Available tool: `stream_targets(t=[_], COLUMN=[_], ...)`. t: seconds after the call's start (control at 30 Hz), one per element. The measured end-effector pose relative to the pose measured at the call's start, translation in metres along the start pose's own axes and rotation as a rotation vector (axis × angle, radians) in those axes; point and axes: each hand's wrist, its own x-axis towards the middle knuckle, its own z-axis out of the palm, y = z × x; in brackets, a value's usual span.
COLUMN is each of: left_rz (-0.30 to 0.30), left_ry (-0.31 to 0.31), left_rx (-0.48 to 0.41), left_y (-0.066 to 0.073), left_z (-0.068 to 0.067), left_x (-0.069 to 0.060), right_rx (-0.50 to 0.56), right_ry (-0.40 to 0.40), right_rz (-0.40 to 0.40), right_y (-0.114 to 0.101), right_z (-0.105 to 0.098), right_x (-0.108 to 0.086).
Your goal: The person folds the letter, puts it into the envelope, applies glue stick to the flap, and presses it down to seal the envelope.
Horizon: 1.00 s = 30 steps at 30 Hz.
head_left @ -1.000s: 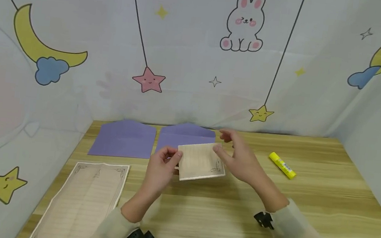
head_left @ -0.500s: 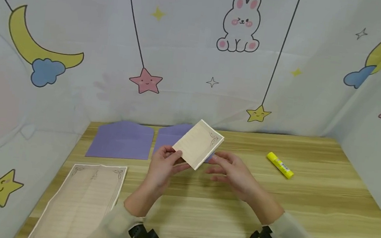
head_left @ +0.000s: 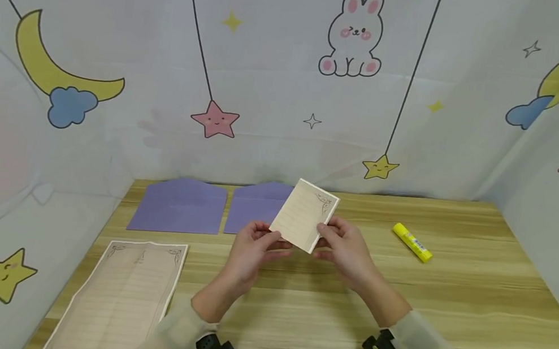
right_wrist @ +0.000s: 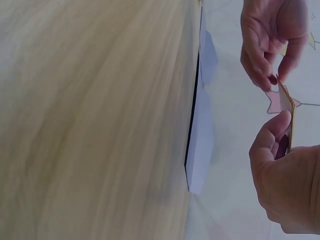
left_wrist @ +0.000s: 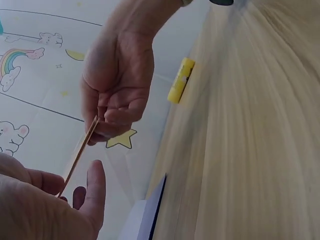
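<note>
Both hands hold a folded cream paper with a corner ornament, tilted above the table. The left hand pinches its lower left corner between thumb and fingers. On the lower right edge, the right hand pinches it the same way. Seen edge-on in the left wrist view, the folded paper spans the gap between the two hands. The right wrist view shows its layers slightly parted near the left hand.
Two purple envelopes lie at the table's back left, the second partly behind the folded paper. A large cream lined sheet lies at the front left. A yellow glue stick rests on the right of the wooden table.
The folded paper has turned from lying sideways to a tilted upright position. The right hand let go of it, came lower, and now grips its right edge. Both hands shifted slightly.
</note>
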Motion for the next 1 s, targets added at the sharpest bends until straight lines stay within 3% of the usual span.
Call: stream_targets(t=[0.1, 0.2, 0.43, 0.53, 0.7, 1.0], left_rz=[0.033, 0.097, 0.32, 0.386, 0.361, 0.26], left_ry=[0.013, 0.031, 0.026, 0.023, -0.013, -0.075], left_rx=[0.085, 0.252, 0.794, 1.007, 1.288, 1.576], left_y=[-0.002, -0.001, 0.009, 0.015, 0.025, 0.024], left_z=[-0.007, -0.017, -0.047, -0.058, -0.073, -0.089], left_x=[0.002, 0.007, 0.024, 0.032, 0.051, 0.076], right_rx=[-0.033, -0.064, -0.228, -0.315, -0.423, -0.574], right_ry=[0.033, 0.059, 0.078, 0.095, 0.109, 0.128], right_rz=[0.0, 0.005, -0.024, -0.049, -0.091, -0.153], right_y=[-0.001, -0.002, -0.007, -0.008, -0.007, -0.003], right_z=[-0.007, -0.015, -0.033, -0.041, -0.054, -0.07], right_x=[-0.001, -0.002, -0.003, -0.004, -0.007, -0.018])
